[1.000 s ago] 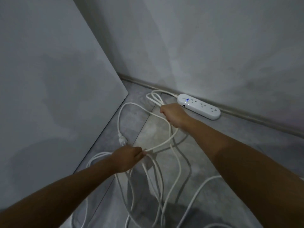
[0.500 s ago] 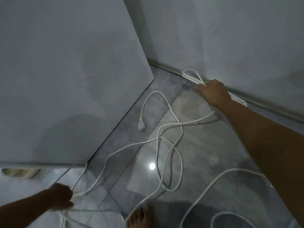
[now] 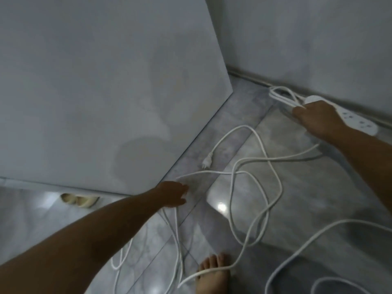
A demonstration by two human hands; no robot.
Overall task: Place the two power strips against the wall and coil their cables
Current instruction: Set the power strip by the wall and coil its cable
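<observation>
A white power strip (image 3: 358,123) lies along the baseboard of the right wall. My right hand (image 3: 316,118) hovers over its near end, shut on a few gathered loops of its white cable (image 3: 281,95). The remaining cable (image 3: 254,166) sprawls in loose loops over the grey floor and ends in a plug (image 3: 206,163). Low and left of the plug, my left hand (image 3: 174,194) has its fingers pointing forward, and two cable strands drop from under its palm. A second power strip is not in view.
A large grey panel (image 3: 106,92) stands on the left and meets the wall (image 3: 318,39) in a corner. Pale slippers (image 3: 78,200) lie beyond its near edge. My bare foot (image 3: 214,274) has cable across it. Another white cable (image 3: 318,236) curves at lower right.
My left hand has swung from the far lower left up and to the right, toward the plug. My right hand stays by the power strip with the loops.
</observation>
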